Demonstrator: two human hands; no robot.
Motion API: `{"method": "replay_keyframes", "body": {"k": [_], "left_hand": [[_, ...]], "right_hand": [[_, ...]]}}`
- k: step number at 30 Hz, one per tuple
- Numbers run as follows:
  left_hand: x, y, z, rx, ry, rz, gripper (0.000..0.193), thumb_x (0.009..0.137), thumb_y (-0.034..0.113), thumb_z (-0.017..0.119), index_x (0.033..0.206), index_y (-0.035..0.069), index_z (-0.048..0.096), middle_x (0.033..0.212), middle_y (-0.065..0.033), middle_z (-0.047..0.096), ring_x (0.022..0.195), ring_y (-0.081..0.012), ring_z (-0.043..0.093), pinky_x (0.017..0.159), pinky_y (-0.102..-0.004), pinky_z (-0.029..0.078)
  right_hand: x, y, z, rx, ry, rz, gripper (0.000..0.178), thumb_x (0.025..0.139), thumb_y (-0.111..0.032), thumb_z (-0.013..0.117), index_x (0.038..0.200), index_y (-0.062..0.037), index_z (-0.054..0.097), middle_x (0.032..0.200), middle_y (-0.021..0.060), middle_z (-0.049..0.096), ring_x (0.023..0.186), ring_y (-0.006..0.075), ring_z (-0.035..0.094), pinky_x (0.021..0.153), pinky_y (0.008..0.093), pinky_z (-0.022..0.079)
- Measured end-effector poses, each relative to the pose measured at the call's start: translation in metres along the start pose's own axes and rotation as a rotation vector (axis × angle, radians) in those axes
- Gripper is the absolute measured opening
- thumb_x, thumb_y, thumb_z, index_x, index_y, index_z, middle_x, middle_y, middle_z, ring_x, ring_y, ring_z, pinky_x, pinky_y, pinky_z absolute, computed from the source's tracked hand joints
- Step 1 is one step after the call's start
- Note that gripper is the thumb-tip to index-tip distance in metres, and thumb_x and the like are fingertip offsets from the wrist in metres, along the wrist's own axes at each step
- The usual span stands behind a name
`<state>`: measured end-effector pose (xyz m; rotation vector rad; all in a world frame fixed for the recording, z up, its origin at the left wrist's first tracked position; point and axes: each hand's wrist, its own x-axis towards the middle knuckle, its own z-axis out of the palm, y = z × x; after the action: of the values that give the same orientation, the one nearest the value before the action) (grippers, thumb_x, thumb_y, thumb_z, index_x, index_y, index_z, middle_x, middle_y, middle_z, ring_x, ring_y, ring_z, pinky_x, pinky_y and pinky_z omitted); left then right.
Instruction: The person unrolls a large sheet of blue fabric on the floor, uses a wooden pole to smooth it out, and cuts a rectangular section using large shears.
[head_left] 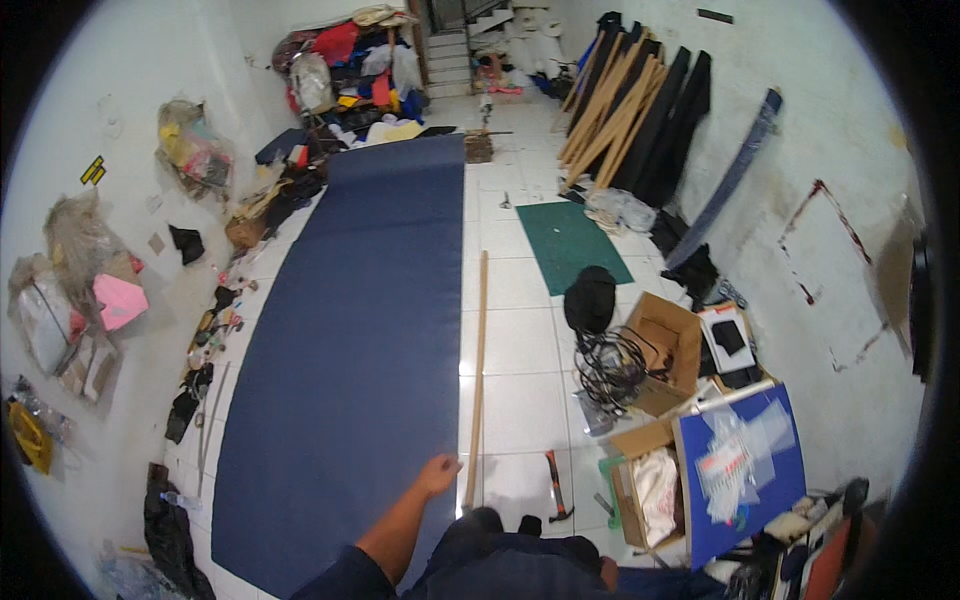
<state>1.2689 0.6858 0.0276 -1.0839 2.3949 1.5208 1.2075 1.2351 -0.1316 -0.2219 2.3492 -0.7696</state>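
A long dark blue sheet of material (345, 330) lies flat on the white tiled floor, stretching from near me to the far end. My left hand (438, 474) is at its right edge, fingers curled closed on that edge. Just right of the sheet, a long wooden stick (479, 370) runs almost parallel to it. Only a small part of my right hand (608, 573) shows beside my body at the lower edge; its fingers are hidden. A claw hammer (557, 487) with an orange and black handle lies on the floor in front of me.
On the right are an open cardboard box (665, 345), coiled black cable (608, 368), a blue board (740, 470) and a green mat (573, 247). Wooden poles (615, 120) and dark rolls (675, 130) lean against the wall. Scraps (210, 330) line the left wall.
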Motion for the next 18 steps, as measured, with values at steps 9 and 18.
{"method": "replay_keyframes", "body": {"k": [9, 18], "left_hand": [[-0.019, -0.134, -0.078, 0.143, -0.123, -0.824, 0.048, 0.091, 0.034, 0.062, 0.127, 0.001, 0.059, 0.119, -0.0204, 0.064, 0.109, -0.0312, 0.062, 0.093, -0.041, 0.047], [0.359, 0.054, -0.151, 0.049, -0.036, -0.61, 0.05, 0.092, 0.033, 0.061, 0.131, 0.003, 0.058, 0.127, -0.0174, 0.062, 0.11, -0.0277, 0.061, 0.094, -0.0375, 0.047]], "right_hand": [[0.289, -0.168, -0.078, -0.442, -0.603, -0.146, 0.046, 0.079, -0.047, 0.071, 0.104, -0.0075, 0.073, 0.101, 0.0169, 0.072, 0.093, 0.0302, 0.069, 0.087, 0.0406, 0.052], [0.461, -0.339, -0.182, 0.22, -0.134, 0.319, 0.036, 0.091, -0.035, 0.064, 0.09, 0.0009, 0.068, 0.084, 0.0161, 0.069, 0.075, 0.0243, 0.067, 0.071, 0.0396, 0.053]]}}
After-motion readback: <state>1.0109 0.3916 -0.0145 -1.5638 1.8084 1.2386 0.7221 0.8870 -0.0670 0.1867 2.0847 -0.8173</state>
